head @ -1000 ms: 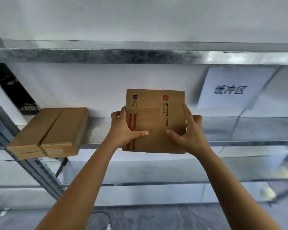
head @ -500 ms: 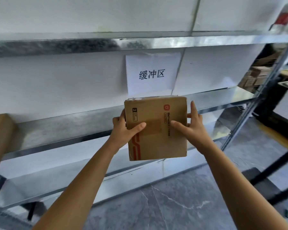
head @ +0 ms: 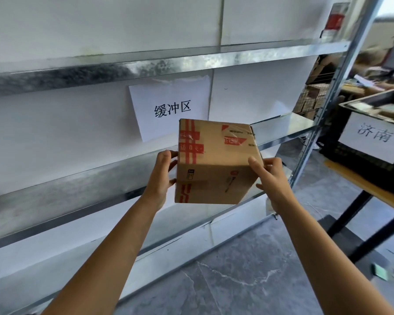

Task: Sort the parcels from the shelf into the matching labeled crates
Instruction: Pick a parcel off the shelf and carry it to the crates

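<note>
A brown cardboard parcel [head: 216, 162] with red tape and printed marks is held in the air in front of the metal shelf [head: 77, 178]. My left hand [head: 162, 176] grips its left side and my right hand [head: 268, 176] grips its right side. The parcel is tilted so its taped top face shows. At the far right stands a dark crate [head: 359, 155] with a white paper label [head: 373, 137] on its front; several items lie inside it.
A white paper sign [head: 168, 108] hangs on the wall panel behind the shelf. The shelf's upright post [head: 328, 105] stands right of the parcel. The crate rests on a table with black legs [head: 350, 212]. Stacked boxes [head: 312, 101] sit beyond the post. The floor is grey stone.
The view has swung right: the two parcels on the left shelf are out of sight and the labeled crate has appeared. The held parcel has tipped, showing its taped top.
</note>
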The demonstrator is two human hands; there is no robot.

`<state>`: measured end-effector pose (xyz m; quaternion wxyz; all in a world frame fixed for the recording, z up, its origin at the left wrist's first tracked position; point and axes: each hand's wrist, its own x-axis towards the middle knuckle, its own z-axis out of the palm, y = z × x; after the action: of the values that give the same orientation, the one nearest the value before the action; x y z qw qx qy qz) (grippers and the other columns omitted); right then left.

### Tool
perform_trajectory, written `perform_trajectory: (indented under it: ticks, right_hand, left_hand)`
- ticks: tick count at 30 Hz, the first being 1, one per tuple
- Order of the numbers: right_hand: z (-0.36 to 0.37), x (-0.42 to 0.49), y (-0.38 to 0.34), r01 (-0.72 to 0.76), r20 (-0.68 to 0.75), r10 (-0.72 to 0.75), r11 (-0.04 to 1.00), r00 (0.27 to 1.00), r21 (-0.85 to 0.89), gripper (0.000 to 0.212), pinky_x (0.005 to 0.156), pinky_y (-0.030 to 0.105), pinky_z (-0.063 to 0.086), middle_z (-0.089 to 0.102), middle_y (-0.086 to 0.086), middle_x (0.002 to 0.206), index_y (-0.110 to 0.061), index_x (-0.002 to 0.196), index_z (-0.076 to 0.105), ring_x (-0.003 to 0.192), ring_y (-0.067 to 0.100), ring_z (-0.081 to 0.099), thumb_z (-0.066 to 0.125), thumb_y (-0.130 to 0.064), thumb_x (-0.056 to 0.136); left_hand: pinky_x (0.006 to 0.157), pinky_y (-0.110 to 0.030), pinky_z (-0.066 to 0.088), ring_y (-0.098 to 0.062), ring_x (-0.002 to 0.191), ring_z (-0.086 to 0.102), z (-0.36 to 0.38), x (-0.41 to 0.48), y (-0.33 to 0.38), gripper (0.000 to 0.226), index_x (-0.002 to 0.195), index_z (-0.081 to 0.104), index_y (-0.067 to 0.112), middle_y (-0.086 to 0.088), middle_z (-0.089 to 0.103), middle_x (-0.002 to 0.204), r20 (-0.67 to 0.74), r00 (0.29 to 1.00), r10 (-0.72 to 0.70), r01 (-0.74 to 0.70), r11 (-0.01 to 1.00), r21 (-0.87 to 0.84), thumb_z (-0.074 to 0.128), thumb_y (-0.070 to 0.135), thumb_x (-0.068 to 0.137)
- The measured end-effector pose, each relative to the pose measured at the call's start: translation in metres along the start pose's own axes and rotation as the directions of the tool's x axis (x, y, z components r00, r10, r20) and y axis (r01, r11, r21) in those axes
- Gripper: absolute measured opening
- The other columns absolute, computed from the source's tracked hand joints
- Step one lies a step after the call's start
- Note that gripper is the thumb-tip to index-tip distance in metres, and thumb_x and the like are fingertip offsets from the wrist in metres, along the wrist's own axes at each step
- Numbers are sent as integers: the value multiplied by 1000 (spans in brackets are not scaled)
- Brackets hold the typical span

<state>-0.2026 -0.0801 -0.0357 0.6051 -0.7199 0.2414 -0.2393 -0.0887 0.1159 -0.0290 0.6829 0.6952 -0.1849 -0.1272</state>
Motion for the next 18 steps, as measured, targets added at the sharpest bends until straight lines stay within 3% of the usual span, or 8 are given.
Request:
perform_trajectory:
  ticks: [4,7,9,12,14,16,18]
  right_hand:
    - [-9,27,7,-24,66,25,1000,998,-4,40,86,39,52,55,10,112,-13,115,36,95,21,58,63,-21,87]
    - [-15,51,20,-22,181,32,998,983,-60,73,91,46,52,51,9,122,-25,139,25,104,26,58,65,-1,83]
    - [-17,68,27,16,210,10,993,978,-120,84,92,50,50,48,11,127,-31,143,20,113,30,55,65,5,81]
    - [-15,95,31,39,211,-10,990,977,-135,86,93,51,50,43,13,132,-27,143,15,118,31,52,64,7,81]
    - [-13,113,31,44,200,-20,992,980,-117,84,92,47,51,43,14,132,-23,143,12,116,29,53,61,9,82]
    - [-12,129,31,55,180,-39,995,983,-85,79,89,40,52,45,14,131,-20,139,14,113,27,54,61,8,83]
    - [-12,145,30,46,149,-45,999,988,-2,70,82,30,52,49,11,126,-18,135,20,108,21,56,63,1,83]
  left_hand:
    - [96,-36,45,-7,113,49,11,25,-6,35,128,42,26,4,49,125,-21,999,44,-42,997,62,30,39,98]
    - [78,-24,47,11,82,57,18,47,-3,25,107,53,27,5,56,100,72,992,102,-108,991,83,33,37,97]
    - [81,-23,50,18,79,56,27,63,-2,35,109,53,23,12,61,97,114,984,137,-149,983,105,33,47,94]
    - [68,-5,46,16,87,56,35,87,-3,51,102,47,40,36,55,91,84,981,177,-185,977,108,44,79,68]
    - [67,-5,41,7,93,53,36,109,-6,40,110,44,36,30,49,101,70,990,123,-130,986,105,45,65,82]
    - [74,-8,43,7,95,50,37,131,-13,27,114,42,25,21,50,104,84,994,73,-79,994,73,36,44,96]
    - [90,-25,44,5,103,50,39,151,-22,32,111,44,21,14,53,109,106,993,52,-58,997,49,33,48,96]
